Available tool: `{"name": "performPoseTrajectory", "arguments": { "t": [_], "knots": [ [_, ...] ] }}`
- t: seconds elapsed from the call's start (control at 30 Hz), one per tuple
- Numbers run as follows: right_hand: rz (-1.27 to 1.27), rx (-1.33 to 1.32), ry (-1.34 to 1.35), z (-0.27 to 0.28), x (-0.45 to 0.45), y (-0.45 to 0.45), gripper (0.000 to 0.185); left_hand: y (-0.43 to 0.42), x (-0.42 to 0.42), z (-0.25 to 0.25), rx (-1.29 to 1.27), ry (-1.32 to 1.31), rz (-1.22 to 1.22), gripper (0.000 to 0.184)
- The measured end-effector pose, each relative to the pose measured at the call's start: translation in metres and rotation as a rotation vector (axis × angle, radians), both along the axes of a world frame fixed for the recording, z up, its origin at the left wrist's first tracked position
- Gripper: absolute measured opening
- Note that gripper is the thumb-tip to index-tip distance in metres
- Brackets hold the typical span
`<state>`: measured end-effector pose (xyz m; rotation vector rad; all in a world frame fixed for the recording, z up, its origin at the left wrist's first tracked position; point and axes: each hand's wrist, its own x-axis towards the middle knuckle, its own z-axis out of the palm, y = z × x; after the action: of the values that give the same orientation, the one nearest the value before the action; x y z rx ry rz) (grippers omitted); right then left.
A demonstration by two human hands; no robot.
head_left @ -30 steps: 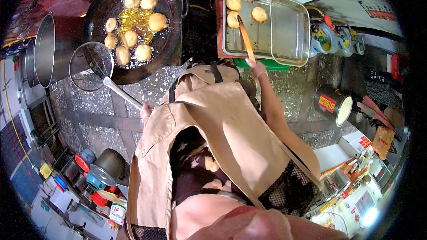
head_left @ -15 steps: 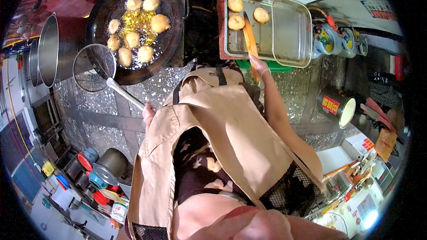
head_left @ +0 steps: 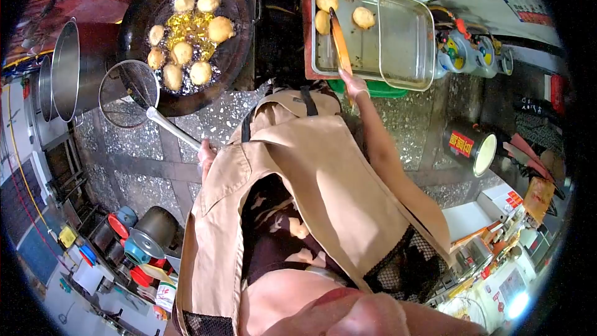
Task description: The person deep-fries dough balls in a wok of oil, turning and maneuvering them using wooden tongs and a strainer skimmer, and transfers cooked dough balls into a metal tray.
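My left hand [head_left: 206,154] is closed around the handle of a wire-mesh skimmer [head_left: 129,94], which hangs beside the near left rim of a wok [head_left: 140,0]. Several golden fried balls [head_left: 200,73] float in bubbling oil in the wok. On the right, my right hand [head_left: 354,85] grips long orange cooking chopsticks [head_left: 341,46] with dark tips. Those tips touch or overlap the fried balls [head_left: 327,0] at the left end of a metal tray [head_left: 354,56]. Another ball [head_left: 364,18] lies apart in the tray's middle.
A wire basket [head_left: 407,40] sits over the tray's right part. Tall metal pots [head_left: 67,68] stand left of the wok. Gas bottles [head_left: 457,55] are past the tray, and a bucket with a red label [head_left: 461,143] is on the floor at right.
The chopstick tips have moved left and up to the two balls at the tray's left. The lower of these has shifted slightly left and up. My left hand and the skimmer stay nearly still.
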<state>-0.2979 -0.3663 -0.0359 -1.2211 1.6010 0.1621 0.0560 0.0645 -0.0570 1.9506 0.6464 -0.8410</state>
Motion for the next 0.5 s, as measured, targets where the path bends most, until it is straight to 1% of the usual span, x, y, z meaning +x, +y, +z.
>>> {"name": "performPoseTrajectory", "arguments": {
  "t": [0.03, 0.1, 0.13, 0.17, 0.23, 0.27, 0.3, 0.37, 0.5],
  "knots": [
    [0.003, -0.007, -0.005, -0.002, 0.004, -0.001, 0.088, -0.003, 0.0, 0.002, -0.009, 0.001, 0.001, 0.04],
    [0.166, -0.449, 0.333, -0.005, 0.011, 0.007, 0.092, -0.002, -0.001, 0.0, -0.019, 0.001, 0.006, 0.04],
    [0.202, -0.255, 0.251, 0.028, 0.015, 0.005, 0.096, -0.003, -0.001, 0.001, -0.023, 0.004, 0.012, 0.039],
    [0.205, -0.253, 0.25, 0.029, 0.016, 0.009, 0.096, -0.003, -0.002, 0.004, -0.022, 0.003, 0.011, 0.039],
    [0.234, -0.365, 0.406, 0.031, 0.017, 0.014, 0.093, -0.001, -0.002, 0.002, -0.022, 0.003, 0.011, 0.039],
    [0.272, -0.301, 0.438, 0.033, 0.019, 0.012, 0.094, -0.001, -0.002, 0.001, -0.024, 0.006, 0.01, 0.039],
    [0.272, -0.303, 0.439, 0.034, 0.02, 0.012, 0.094, -0.001, -0.001, -0.002, -0.026, 0.008, 0.009, 0.039],
    [0.343, -0.346, 0.524, 0.038, 0.024, 0.012, 0.094, 0.001, 0.001, -0.005, -0.026, 0.007, 0.013, 0.039],
    [0.383, -0.384, 0.619, 0.042, 0.025, 0.018, 0.095, -0.008, -0.003, 0.003, 0.03, -0.004, 0.013, 0.038]
  ]
}}
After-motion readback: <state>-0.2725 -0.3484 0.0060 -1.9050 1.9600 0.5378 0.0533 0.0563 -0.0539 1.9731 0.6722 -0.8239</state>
